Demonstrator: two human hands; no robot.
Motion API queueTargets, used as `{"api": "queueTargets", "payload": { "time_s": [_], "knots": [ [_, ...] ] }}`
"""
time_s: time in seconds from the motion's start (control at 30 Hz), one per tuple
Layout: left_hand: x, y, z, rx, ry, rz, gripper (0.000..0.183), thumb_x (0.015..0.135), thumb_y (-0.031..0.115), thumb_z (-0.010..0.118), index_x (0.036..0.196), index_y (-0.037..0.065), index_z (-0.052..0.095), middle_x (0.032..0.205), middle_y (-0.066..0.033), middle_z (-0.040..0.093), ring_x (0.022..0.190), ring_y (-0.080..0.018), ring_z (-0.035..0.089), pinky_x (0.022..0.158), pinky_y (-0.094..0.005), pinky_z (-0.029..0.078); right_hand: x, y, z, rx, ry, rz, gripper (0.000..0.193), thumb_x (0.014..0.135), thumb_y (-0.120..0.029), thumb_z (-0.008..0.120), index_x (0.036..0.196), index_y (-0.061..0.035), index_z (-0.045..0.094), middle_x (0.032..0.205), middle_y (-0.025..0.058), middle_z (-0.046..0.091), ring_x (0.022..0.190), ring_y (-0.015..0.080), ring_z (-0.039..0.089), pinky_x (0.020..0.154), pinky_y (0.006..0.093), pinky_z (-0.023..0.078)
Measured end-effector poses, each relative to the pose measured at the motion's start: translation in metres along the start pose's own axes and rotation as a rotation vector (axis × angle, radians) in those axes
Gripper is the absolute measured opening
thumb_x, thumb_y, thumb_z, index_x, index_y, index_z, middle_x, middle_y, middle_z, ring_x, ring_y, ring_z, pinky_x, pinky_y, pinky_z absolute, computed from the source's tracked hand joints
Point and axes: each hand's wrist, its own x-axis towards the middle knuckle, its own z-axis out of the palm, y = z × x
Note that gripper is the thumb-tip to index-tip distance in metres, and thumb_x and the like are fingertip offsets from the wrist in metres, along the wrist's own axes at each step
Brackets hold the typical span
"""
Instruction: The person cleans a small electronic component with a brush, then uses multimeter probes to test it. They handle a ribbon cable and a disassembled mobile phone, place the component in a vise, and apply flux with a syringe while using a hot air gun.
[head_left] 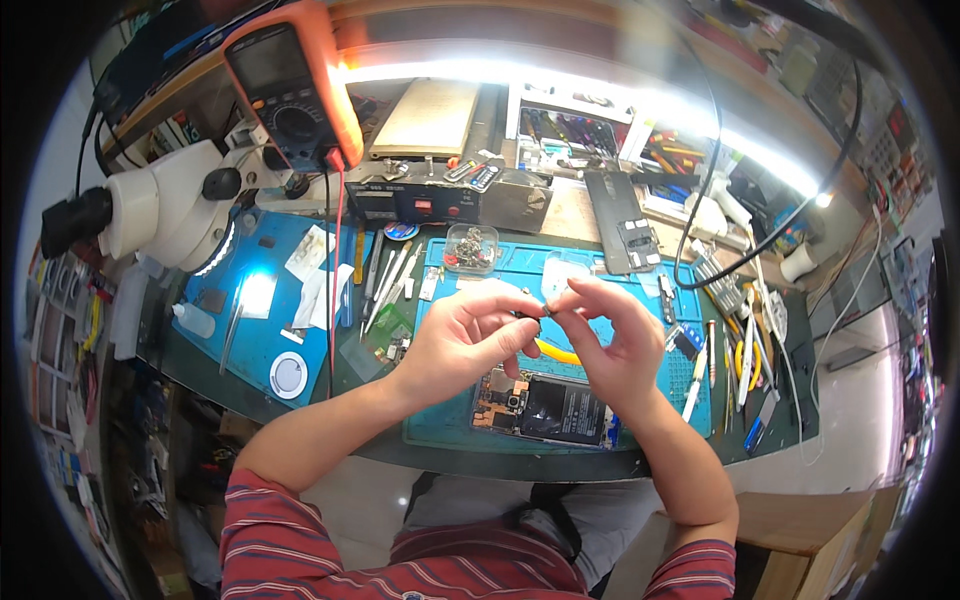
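Above the blue work mat [440, 425], my left hand [478, 332] and my right hand [612, 338] meet, fingertips almost touching. Thumb and fingers of each are pinched on a small dark part [544, 313], too small and too covered for me to name its kind. A curved yellow thing [558, 353] shows just under the fingers, its ends hidden by my hands. Nearer to me on the mat lies an opened phone [545, 405], its black battery and a camera module exposed. Behind my hands sits a clear box of small metal parts [472, 248].
An orange multimeter [295, 100] stands at the back left, its leads hanging down. A white microscope [165, 205] juts in from the left. Tweezers and thin tools [385, 285] lie left of the mat. A dark phone panel [622, 225] leans behind; more hand tools [745, 350] lie right.
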Motion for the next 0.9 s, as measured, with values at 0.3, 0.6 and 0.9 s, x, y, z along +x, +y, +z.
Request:
{"api": "queueTargets", "payload": {
  "time_s": [0.3, 0.6, 0.9],
  "knots": [
    [-0.001, -0.003, -0.002, 0.047, 0.013, 0.011, 0.022, 0.102, 0.013, 0.068, 0.119, -0.002, 0.066, 0.105, -0.0062, 0.067, 0.094, -0.013, 0.071, 0.066, -0.0251, 0.061, -0.001, 0.007, -0.001, -0.13, -0.048, -0.252, 0.044, 0.08, 0.007, 0.082, 0.121, 0.0021, 0.066, 0.098, 0.0124, 0.079, 0.086, 0.0257, 0.077, 0.075, 0.0339, 0.062],
    [0.0, -0.004, -0.003, 0.054, 0.037, -0.022, 0.019, 0.104, 0.012, 0.066, 0.116, -0.002, 0.066, 0.107, -0.0057, 0.064, 0.094, -0.0135, 0.071, 0.062, -0.0259, 0.061, 0.001, 0.005, 0.003, -0.02, -0.075, -0.148, 0.051, 0.083, 0.01, 0.075, 0.132, 0.0014, 0.062, 0.106, 0.0124, 0.075, 0.086, 0.022, 0.073, 0.076, 0.0319, 0.059],
    [0.003, -0.012, -0.006, 0.167, 0.067, 0.029, 0.017, 0.103, 0.01, 0.065, 0.115, -0.001, 0.068, 0.108, -0.0056, 0.064, 0.091, -0.0119, 0.07, 0.061, -0.0241, 0.06, 0.001, 0.005, -0.001, 0.032, -0.2, 0.088, 0.027, 0.085, 0.003, 0.075, 0.111, -0.0051, 0.077, 0.098, 0.0102, 0.074, 0.083, 0.0204, 0.072, 0.075, 0.0313, 0.056]
  ]
}}
